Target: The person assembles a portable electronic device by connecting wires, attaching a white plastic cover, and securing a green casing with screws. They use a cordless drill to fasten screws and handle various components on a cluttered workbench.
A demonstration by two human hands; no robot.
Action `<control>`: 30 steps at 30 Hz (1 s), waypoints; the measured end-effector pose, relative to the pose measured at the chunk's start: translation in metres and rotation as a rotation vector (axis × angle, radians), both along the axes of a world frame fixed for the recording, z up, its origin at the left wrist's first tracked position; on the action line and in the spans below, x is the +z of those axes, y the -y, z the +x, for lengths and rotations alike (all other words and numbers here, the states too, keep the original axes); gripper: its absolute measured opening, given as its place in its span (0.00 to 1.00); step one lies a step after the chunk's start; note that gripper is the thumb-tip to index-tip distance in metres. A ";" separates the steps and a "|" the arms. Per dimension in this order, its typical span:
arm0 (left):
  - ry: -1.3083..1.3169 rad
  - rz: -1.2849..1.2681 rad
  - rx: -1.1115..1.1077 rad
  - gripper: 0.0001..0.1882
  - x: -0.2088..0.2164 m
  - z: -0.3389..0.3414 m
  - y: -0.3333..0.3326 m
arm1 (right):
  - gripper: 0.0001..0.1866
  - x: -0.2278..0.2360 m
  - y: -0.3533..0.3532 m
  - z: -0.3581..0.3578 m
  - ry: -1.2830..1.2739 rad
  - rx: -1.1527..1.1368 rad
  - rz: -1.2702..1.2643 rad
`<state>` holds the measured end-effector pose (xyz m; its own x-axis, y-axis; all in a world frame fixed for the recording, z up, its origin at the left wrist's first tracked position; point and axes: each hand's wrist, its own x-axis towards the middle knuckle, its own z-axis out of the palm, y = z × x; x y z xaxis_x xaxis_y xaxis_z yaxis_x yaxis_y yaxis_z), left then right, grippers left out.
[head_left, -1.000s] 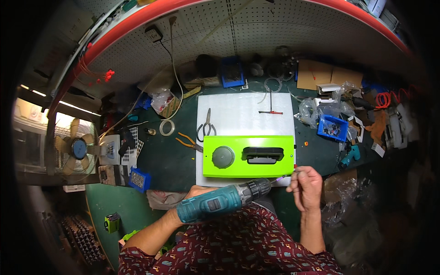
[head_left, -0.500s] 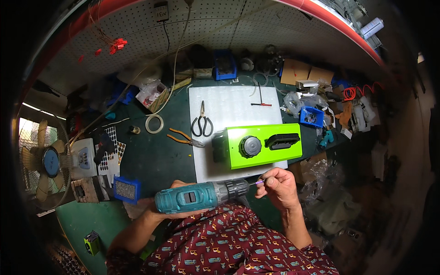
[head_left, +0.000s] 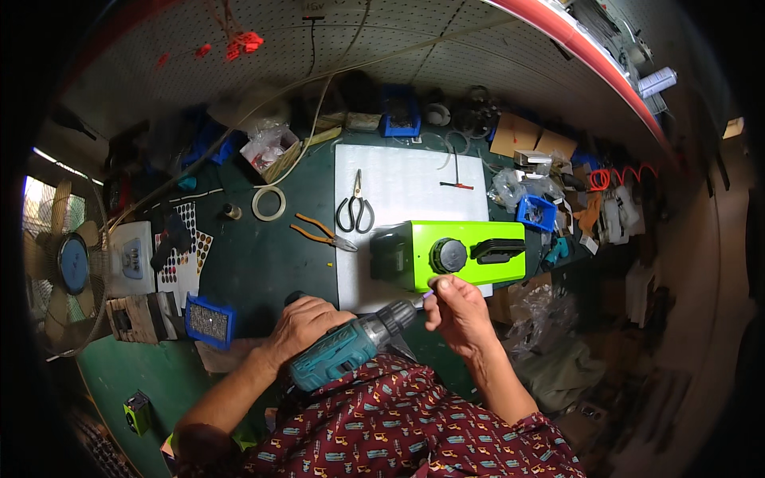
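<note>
Found the teal drill (head_left: 335, 354) low in the view, just before the patterned shirt (head_left: 382, 414), with its long axis aimed from about 8 o'clock at the rear to 2 o'clock at the chuck (head_left: 390, 319). Noted the left hand (head_left: 307, 327) curled closed over the drill from the 11 o'clock side. Noted the right hand (head_left: 464, 315) at 2 o'clock from the drill body, with thumb and forefinger pinched on the purple-tinted tip (head_left: 429, 295) ahead of the chuck, and the other fingers loosely bent; too small to identify further. Located the green case (head_left: 470, 275) at 12 o'clock from the right hand, hence nearer to that hand than to the left, with its long axis roughly from 9 to 3 o'clock, black cap (head_left: 449, 255) leftward and black handle (head_left: 500, 250) rightward. Cannot tell contact between fingertips and case edge. Further out, recorded the white sheet (head_left: 406, 171) under the case, scissors (head_left: 357, 199) at 10 o'clock from it, and orange-handled pliers (head_left: 336, 240) between 9 and 10.
</note>
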<state>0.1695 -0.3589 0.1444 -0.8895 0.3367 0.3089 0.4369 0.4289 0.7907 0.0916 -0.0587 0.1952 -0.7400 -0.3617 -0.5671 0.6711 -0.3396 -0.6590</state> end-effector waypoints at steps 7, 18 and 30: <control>0.286 -0.180 0.057 0.29 -0.050 0.023 0.033 | 0.22 -0.030 0.040 -0.004 0.055 0.140 0.112; 0.453 -0.555 0.218 0.36 -0.179 0.046 0.087 | 0.28 -0.020 -0.005 -0.056 -1.400 0.327 1.283; 0.424 -0.737 -0.042 0.33 -0.213 0.024 0.128 | 0.27 -0.048 -0.016 -0.062 -1.308 0.415 1.273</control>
<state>0.1937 -0.4870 -0.0690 -0.8629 0.3560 -0.3587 0.1938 0.8886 0.4157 0.0292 -0.0427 0.1470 -0.8601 -0.4797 0.1736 -0.5023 0.7371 -0.4520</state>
